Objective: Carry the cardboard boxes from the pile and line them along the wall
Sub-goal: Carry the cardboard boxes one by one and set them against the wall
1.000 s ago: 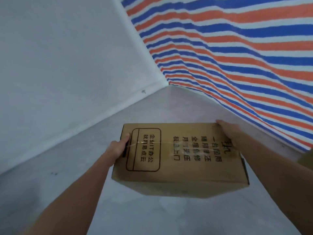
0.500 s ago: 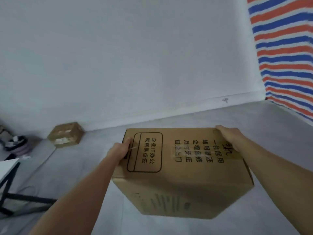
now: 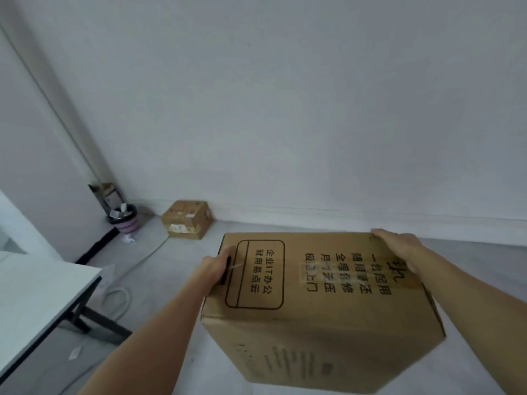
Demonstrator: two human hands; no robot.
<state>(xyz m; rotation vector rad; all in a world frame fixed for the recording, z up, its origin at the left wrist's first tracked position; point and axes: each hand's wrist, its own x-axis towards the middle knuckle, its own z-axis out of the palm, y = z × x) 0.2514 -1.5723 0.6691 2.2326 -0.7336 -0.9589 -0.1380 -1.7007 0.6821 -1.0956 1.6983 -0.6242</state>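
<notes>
Two grips: our left hand (image 3: 212, 266) fingers (image 3: 225, 251) hook the side slot (image 3: 227, 276) of the stiff cardboard box (image 3: 313, 295), right hand (image 3: 399, 248) fingers (image 3: 382, 233) clasp its far corner; seemingly light.

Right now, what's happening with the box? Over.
Left hand, right hand both grip big box, off floor. Small box sits by wall. Cable on floor ahead.

Single head view, looking forward and down, close over hands, facing wall (image 3: 313, 109) base.
</notes>
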